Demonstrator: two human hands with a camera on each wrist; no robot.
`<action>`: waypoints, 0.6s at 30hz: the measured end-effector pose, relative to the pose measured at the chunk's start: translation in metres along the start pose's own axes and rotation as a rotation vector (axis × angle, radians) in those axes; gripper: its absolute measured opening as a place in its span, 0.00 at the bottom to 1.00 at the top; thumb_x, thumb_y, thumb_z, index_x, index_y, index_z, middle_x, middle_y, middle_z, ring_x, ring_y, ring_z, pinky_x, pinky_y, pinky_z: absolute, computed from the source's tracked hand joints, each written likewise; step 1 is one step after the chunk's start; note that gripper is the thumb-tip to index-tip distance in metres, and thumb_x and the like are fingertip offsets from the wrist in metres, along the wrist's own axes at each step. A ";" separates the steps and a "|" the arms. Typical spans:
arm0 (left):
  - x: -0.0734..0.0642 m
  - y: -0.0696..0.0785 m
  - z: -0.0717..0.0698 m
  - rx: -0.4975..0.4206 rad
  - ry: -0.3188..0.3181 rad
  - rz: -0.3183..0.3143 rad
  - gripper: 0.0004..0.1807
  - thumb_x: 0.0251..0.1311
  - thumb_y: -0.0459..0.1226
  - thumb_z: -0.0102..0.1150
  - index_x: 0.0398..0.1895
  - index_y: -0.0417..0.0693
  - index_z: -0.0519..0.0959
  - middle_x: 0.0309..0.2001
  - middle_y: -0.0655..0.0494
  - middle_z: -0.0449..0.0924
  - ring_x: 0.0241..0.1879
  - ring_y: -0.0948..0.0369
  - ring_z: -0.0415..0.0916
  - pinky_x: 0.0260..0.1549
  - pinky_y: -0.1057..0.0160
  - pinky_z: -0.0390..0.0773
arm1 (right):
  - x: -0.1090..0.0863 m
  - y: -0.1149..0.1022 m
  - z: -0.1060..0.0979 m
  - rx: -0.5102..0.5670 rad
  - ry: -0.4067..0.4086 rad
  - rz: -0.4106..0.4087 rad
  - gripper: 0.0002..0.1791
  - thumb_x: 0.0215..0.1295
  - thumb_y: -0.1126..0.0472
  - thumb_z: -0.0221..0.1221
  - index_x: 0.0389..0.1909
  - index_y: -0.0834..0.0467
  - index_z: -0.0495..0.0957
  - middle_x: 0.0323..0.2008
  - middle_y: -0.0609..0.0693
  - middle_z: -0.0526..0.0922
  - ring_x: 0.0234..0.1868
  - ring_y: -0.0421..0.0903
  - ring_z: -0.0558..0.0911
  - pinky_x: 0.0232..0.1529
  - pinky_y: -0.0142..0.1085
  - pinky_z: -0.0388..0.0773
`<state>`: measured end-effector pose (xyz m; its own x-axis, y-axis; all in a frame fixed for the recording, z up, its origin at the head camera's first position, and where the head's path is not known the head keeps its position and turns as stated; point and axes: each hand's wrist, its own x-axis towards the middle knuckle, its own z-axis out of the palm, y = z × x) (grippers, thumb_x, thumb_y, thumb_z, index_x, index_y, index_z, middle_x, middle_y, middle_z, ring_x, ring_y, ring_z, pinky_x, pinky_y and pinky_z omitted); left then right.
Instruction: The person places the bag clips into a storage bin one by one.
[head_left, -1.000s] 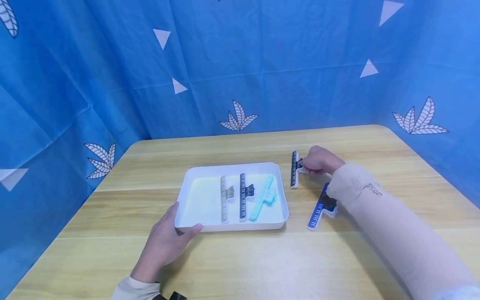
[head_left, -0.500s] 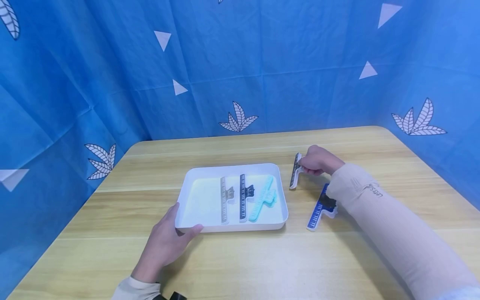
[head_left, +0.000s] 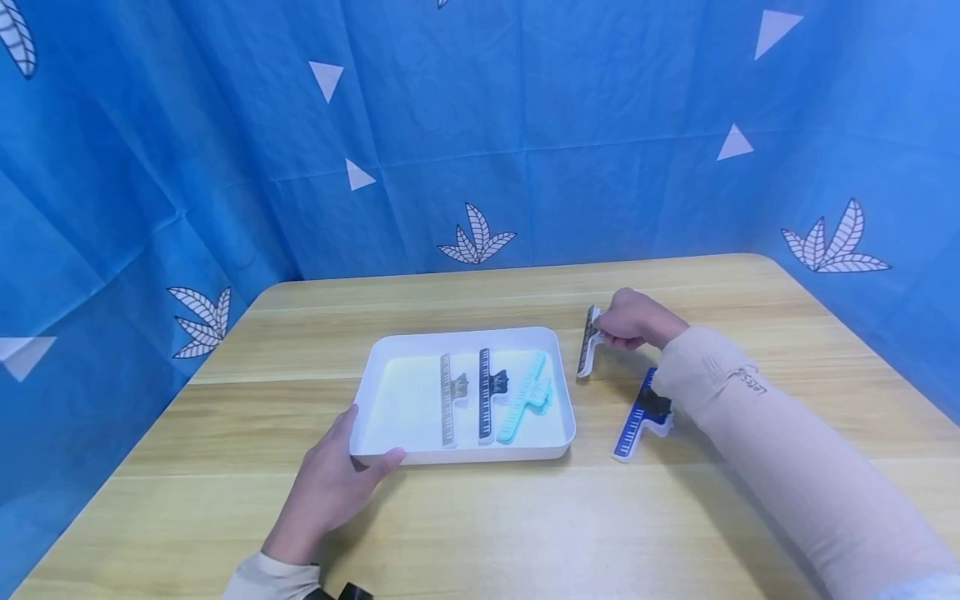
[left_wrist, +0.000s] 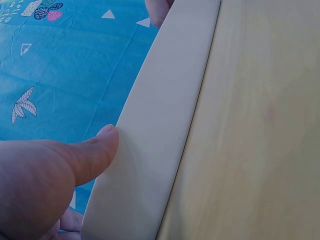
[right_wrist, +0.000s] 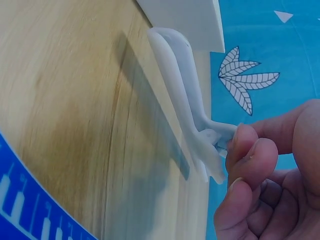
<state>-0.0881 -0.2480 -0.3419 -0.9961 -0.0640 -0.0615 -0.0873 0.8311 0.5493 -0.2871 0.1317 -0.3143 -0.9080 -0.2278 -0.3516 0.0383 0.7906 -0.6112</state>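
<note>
My right hand (head_left: 633,318) pinches a black and white piano-keyboard clip (head_left: 587,346) by its handle, to the right of the tray. In the right wrist view this clip (right_wrist: 175,75) shows its white edge, tilted, with its shadow on the wood apart from it. My left hand (head_left: 333,479) holds the near left corner of a white tray (head_left: 461,456), its thumb (left_wrist: 102,150) against the front wall. Inside the tray lie a grey clip (head_left: 447,400), a black clip (head_left: 484,400) and a turquoise clip (head_left: 517,404), the last one slanted.
A blue keyboard clip (head_left: 628,433) lies on the wooden table (head_left: 525,533), under the right forearm's edge. Behind the table hangs a blue curtain (head_left: 420,108) with white leaf and triangle prints.
The black and white clip, flat on the table in the earliest frame, has been tipped up in my right hand's pinch. My left hand and the tray stay in place.
</note>
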 end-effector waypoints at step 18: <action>0.000 -0.001 0.002 0.015 0.003 0.006 0.54 0.62 0.61 0.55 0.74 0.31 0.45 0.72 0.30 0.51 0.68 0.35 0.53 0.63 0.37 0.57 | -0.006 -0.010 0.000 -0.012 0.010 -0.019 0.19 0.72 0.60 0.46 0.28 0.67 0.79 0.15 0.47 0.71 0.17 0.40 0.68 0.22 0.31 0.69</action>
<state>-0.0875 -0.2482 -0.3440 -0.9966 -0.0610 -0.0559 -0.0815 0.8395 0.5371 -0.2821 0.1250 -0.3056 -0.9128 -0.2373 -0.3325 0.0156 0.7931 -0.6089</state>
